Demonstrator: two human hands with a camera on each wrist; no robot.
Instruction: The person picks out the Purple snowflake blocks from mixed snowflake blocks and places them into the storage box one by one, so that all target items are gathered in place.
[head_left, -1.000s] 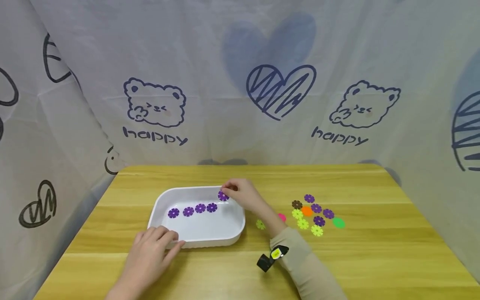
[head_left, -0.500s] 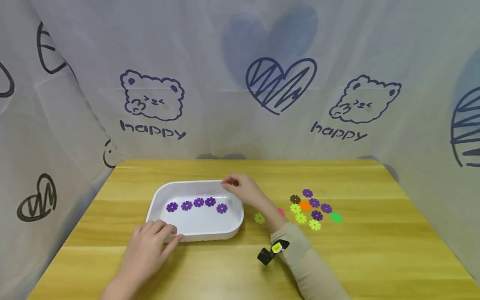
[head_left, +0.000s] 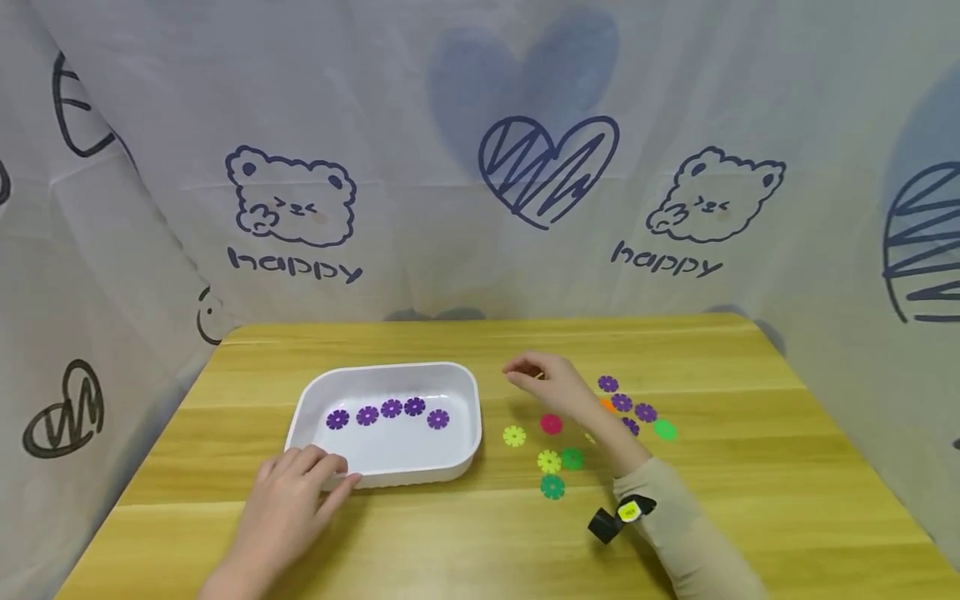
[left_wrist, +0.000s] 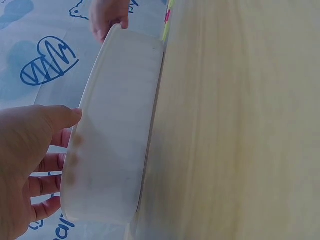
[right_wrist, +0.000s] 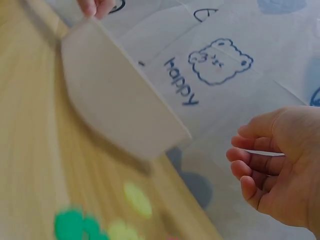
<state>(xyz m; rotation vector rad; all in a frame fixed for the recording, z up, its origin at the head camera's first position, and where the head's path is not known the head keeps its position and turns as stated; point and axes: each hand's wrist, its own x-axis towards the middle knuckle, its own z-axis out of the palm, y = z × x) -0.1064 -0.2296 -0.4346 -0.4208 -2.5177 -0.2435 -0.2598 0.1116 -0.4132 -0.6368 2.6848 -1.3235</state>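
Observation:
My left hand [head_left: 291,500] grips the near-left rim of a white plastic tray [head_left: 397,450]. In the left wrist view its thumb lies on the outer wall and the fingers reach over the rim. Several purple snowflake discs [head_left: 392,408] lie in a row inside the tray, the rightmost a little lower and apart. My right hand [head_left: 553,383] hovers over the table to the right of the tray. In the right wrist view this hand [right_wrist: 287,165] has loosely curled fingers and nothing between them.
Right of the tray lie loose snowflake discs: yellow-green [head_left: 514,436], pink [head_left: 551,424], dark green [head_left: 552,487], light green [head_left: 665,430] and several purple [head_left: 646,412]. The right forearm covers part of this group. A printed cloth [head_left: 420,250] hangs behind the wooden table [head_left: 450,550].
My right hand let go of a purple snowflake disc, which now lies at the row's right end in the tray. The hand then moved right, off the tray. The left hand stays on the rim.

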